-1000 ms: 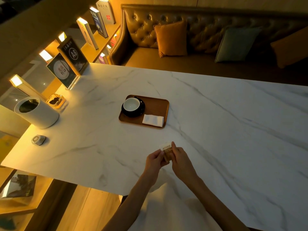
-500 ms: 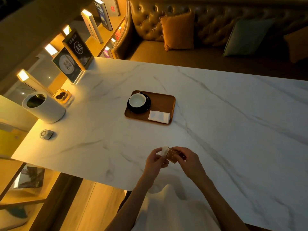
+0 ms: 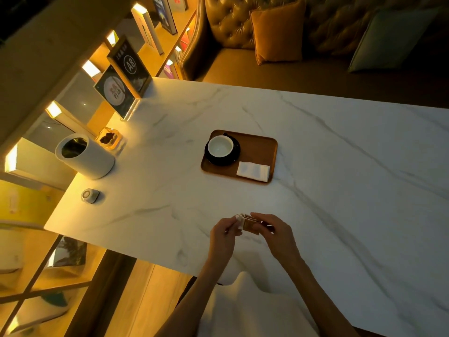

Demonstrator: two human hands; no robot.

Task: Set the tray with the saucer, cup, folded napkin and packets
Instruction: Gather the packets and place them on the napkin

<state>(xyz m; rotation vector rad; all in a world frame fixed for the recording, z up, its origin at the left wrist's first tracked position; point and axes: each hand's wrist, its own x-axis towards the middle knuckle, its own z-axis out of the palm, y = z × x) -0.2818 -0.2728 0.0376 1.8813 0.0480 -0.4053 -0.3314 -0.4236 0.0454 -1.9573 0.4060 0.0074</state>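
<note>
Both hands work together at the near table edge: left hand [image 3: 222, 235] pinches a white packet, right hand [image 3: 274, 233] pinches the brown packets [image 3: 250, 224], fingers narrow around them. A second ago the stack was held square between both hands; now it is fanned apart, so sorting seems nearly done. Well beyond the hands, the tray [image 3: 257, 147] carries the folded napkin [image 3: 253, 171] at its near right corner, then the saucer [image 3: 210, 158] with the cup [image 3: 220, 147] on it. Only the packets remain to place.

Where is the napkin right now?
In the head view, the napkin lies flat in the near right corner of the tray, just right of the saucer with the cup.
</note>
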